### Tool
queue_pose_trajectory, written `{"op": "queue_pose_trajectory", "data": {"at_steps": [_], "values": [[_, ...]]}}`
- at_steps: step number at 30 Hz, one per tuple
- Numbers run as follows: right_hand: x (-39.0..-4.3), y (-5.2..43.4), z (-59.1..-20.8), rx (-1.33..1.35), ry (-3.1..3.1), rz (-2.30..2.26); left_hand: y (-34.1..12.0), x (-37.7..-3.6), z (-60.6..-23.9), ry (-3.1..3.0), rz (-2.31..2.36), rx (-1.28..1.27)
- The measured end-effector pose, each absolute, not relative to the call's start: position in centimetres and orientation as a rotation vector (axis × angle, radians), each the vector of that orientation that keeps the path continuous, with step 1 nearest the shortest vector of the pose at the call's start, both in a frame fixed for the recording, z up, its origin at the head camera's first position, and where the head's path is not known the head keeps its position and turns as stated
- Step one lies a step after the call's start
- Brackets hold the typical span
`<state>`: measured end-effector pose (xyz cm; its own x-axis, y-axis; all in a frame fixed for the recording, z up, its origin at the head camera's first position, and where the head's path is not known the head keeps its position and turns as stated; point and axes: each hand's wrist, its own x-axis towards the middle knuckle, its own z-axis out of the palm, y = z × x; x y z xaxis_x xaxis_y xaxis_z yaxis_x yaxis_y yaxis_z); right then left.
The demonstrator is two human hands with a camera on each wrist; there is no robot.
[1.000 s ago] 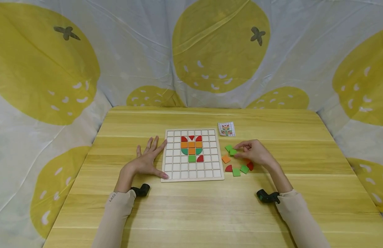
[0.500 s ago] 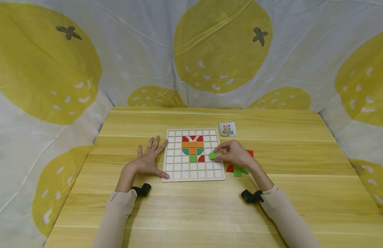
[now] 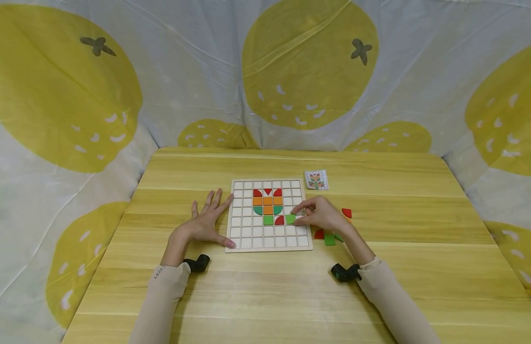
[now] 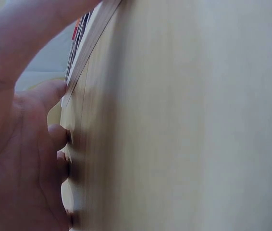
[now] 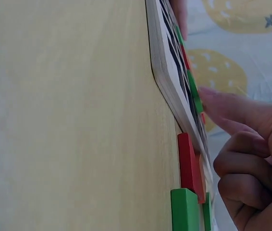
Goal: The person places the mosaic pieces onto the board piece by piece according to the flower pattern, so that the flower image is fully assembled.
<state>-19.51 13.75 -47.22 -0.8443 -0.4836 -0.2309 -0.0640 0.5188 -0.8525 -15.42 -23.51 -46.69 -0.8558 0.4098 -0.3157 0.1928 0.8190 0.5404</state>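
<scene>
Lemon-print cloth behind wooden table (image 3: 265, 296). White grid board (image 3: 268, 216) at table middle, coloured pieces forming partial pattern in upper cells. Left hand (image 3: 203, 223) flat, fingers spread and relaxed, steadying board's left edge, holding nothing. Right hand (image 3: 323, 214) pinches green square tile (image 3: 290, 219), tile on board cell just right of red quarter piece (image 3: 279, 220); seems seated, though wrist view too edge-on to confirm. Loose red and green pieces (image 3: 330, 237) on table right of board. Small pattern card (image 3: 316, 179) beyond board's right corner.
</scene>
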Motion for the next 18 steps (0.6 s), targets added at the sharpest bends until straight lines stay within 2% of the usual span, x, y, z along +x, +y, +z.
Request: {"op": "queue_pose_trajectory", "data": {"at_steps": [18], "values": [[-19.44,13.09,-47.52,-0.451,2.322,-1.310,-23.49,-15.37,-46.69,2.579,0.715,0.445]]}}
